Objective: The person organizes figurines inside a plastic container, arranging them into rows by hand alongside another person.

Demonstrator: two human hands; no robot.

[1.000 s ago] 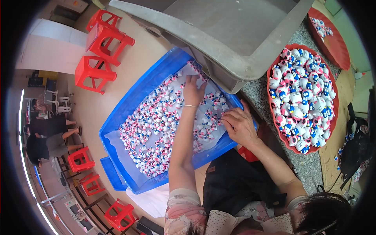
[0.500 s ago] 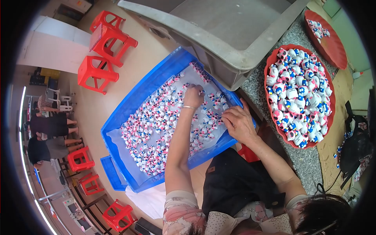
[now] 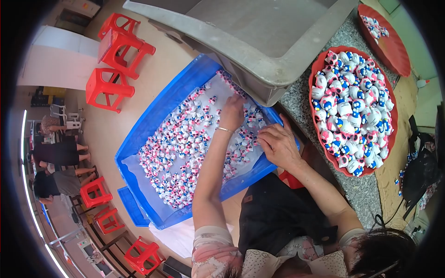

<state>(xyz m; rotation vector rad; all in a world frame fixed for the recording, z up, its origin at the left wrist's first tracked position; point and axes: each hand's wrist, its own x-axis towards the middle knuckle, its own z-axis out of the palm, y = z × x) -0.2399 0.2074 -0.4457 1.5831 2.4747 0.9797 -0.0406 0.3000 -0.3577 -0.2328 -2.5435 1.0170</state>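
Many small white, pink and blue cat-like figurines point(image 3: 178, 148) lie on a clear sheet in a blue tray point(image 3: 153, 104). Along the tray's far edge runs a tight row of figurines point(image 3: 227, 82). My left hand point(image 3: 232, 113), with a bracelet at the wrist, is pinched at the near end of this row; what its fingertips hold is hidden. By the tray's right rim, my right hand point(image 3: 280, 146) has its fingers curled close to loose figurines point(image 3: 252, 118), one finger stretched along the rim. Whatever lies in its fingers I cannot make out.
A big grey bin point(image 3: 273, 72) stands beyond the tray. On the granite counter point(image 3: 359, 197) a red scalloped plate point(image 3: 394, 125) is heaped with larger figurines; another red plate point(image 3: 394, 55) holds a few. Red stools point(image 3: 111, 90) and two people point(image 3: 60, 153) are at left.
My left hand has moved slightly up, toward the row at the tray's far edge. My right hand stays by the rim. The whole view has shifted a little left.
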